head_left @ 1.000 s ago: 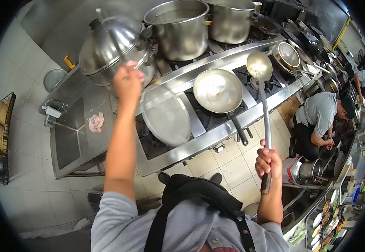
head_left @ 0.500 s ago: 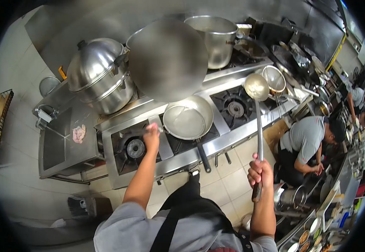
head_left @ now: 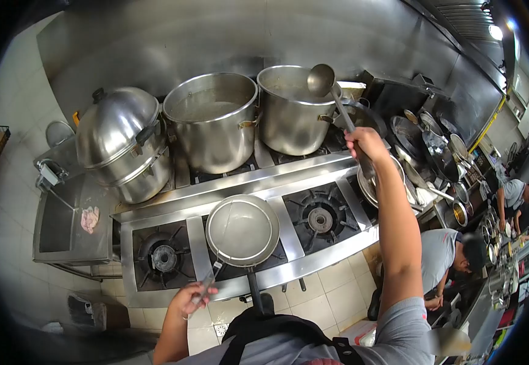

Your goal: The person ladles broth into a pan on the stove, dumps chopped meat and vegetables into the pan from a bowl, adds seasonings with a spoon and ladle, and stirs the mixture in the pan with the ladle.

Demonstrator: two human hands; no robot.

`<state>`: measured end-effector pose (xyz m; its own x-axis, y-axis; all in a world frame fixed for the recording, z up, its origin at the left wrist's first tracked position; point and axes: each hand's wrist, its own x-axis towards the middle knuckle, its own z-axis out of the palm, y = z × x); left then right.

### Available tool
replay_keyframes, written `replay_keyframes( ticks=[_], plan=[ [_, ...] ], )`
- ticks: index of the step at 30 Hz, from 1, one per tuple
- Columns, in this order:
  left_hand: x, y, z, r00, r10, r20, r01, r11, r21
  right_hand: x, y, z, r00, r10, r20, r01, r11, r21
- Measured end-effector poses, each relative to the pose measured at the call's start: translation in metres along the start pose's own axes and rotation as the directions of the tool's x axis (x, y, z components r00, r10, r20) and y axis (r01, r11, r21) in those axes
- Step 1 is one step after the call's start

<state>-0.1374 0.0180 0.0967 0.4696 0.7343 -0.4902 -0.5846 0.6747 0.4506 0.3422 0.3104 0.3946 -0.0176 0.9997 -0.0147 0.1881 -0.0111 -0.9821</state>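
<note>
A round strainer (head_left: 233,226) sits in or just over the metal pan (head_left: 271,238) on the middle front burner. Its handle runs toward me, and my left hand (head_left: 192,300) is closed round the end, left of the pan's black handle (head_left: 254,291). My right hand (head_left: 366,146) grips a long ladle (head_left: 321,80), arm stretched forward. The ladle's bowl is raised over the right rim of the right stockpot (head_left: 292,125). Left of that pot stands another open stockpot (head_left: 212,143) with cloudy liquid inside.
A domed steamer pot (head_left: 121,143) stands at the back left. Pale raw meat (head_left: 90,219) lies beside the sink (head_left: 56,222). Woks (head_left: 441,155) and sieves crowd the right side. Bare burners (head_left: 164,258) flank the pan. A co-worker (head_left: 444,258) bends down at the right; another person is farther back.
My left hand has come down and nearer to me, and the strainer is now at the pan. My right hand has carried the ladle forward to the right stockpot. The view has tilted up.
</note>
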Motion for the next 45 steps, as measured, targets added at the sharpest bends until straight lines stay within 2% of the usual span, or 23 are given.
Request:
replay_keyframes(
  ticks=[2, 5, 8, 10, 12, 13, 14, 15, 16, 19, 20, 21, 23, 27, 31, 34, 40, 43, 45],
  plan=[
    [-0.007, -0.005, 0.030, 0.998, 0.013, -0.066, -0.001, 0.985, 0.172, 0.044, -0.002, 0.001, 0.999, -0.006, -0.038, -0.002, 0.979, -0.206],
    [-0.006, -0.014, 0.042, 0.997, -0.009, -0.073, 0.012, 0.999, 0.034, 0.111, 0.004, 0.003, 0.999, -0.010, -0.034, -0.004, 0.917, -0.399],
    [-0.008, -0.027, 0.065, 0.992, 0.066, -0.106, -0.065, 0.998, 0.017, 0.174, 0.014, 0.005, 1.000, -0.013, 0.000, 0.012, 0.870, -0.493],
    [-0.009, -0.041, 0.084, 0.979, 0.122, -0.162, -0.125, 0.992, -0.007, 0.196, 0.003, 0.007, 0.988, 0.034, 0.153, 0.076, 0.750, -0.657],
    [-0.010, -0.056, 0.101, 0.966, 0.202, -0.162, -0.206, 0.979, -0.009, 0.200, -0.004, 0.011, 0.992, 0.109, 0.062, -0.053, 0.814, -0.579],
    [-0.011, -0.065, 0.113, 0.957, 0.241, -0.163, -0.246, 0.969, -0.013, 0.214, 0.001, 0.006, 0.961, 0.261, 0.093, -0.214, 0.912, -0.351],
    [-0.013, -0.072, 0.129, 0.946, 0.271, -0.176, -0.281, 0.959, -0.029, 0.235, 0.005, -0.003, 0.903, 0.398, 0.162, -0.384, 0.917, -0.110],
    [-0.013, -0.079, 0.141, 0.932, 0.308, -0.190, -0.321, 0.946, -0.041, 0.251, 0.008, -0.017, 0.823, 0.506, 0.260, -0.547, 0.829, 0.117],
    [-0.013, -0.089, 0.153, 0.918, 0.341, -0.205, -0.358, 0.932, -0.054, 0.253, 0.007, -0.033, 0.706, 0.495, 0.506, -0.689, 0.644, 0.331],
    [-0.008, -0.108, 0.191, 0.866, 0.426, -0.263, -0.452, 0.891, -0.048, 0.245, 0.003, -0.057, 0.766, 0.292, 0.573, -0.643, 0.384, 0.663],
    [-0.005, -0.113, 0.199, 0.854, 0.444, -0.270, -0.472, 0.881, -0.043, 0.235, 0.000, -0.064, 0.775, 0.195, 0.602, -0.628, 0.347, 0.696],
    [-0.002, -0.117, 0.206, 0.843, 0.461, -0.278, -0.489, 0.872, -0.037, 0.230, -0.005, -0.068, 0.777, 0.168, 0.607, -0.623, 0.352, 0.699],
    [0.006, -0.124, 0.221, 0.813, 0.484, -0.324, -0.509, 0.861, 0.006, 0.222, -0.010, -0.076, 0.781, 0.118, 0.613, -0.609, 0.359, 0.707],
    [0.024, -0.135, 0.248, 0.778, 0.526, -0.344, -0.569, 0.822, -0.029, 0.209, -0.021, -0.089, 0.787, 0.086, 0.611, -0.608, 0.281, 0.743],
    [0.038, -0.139, 0.261, 0.768, 0.555, -0.319, -0.586, 0.810, -0.004, 0.197, -0.025, -0.095, 0.812, 0.001, 0.584, -0.538, 0.390, 0.747],
    [0.046, -0.140, 0.266, 0.766, 0.561, -0.313, -0.590, 0.807, 0.002, 0.193, -0.029, -0.099, 0.821, 0.062, 0.568, -0.537, 0.425, 0.729],
    [0.056, -0.139, 0.259, 0.788, 0.561, -0.254, -0.578, 0.816, 0.012, 0.171, -0.041, -0.107, 0.787, 0.037, 0.615, -0.576, 0.399, 0.713],
    [0.058, -0.134, 0.254, 0.806, 0.544, -0.232, -0.558, 0.830, 0.007, 0.157, -0.049, -0.106, 0.813, 0.004, 0.582, -0.537, 0.392, 0.747],
    [0.058, -0.131, 0.251, 0.816, 0.527, -0.235, -0.541, 0.841, 0.008, 0.146, -0.059, -0.107, 0.786, 0.016, 0.618, -0.572, 0.399, 0.717]
  ],
)
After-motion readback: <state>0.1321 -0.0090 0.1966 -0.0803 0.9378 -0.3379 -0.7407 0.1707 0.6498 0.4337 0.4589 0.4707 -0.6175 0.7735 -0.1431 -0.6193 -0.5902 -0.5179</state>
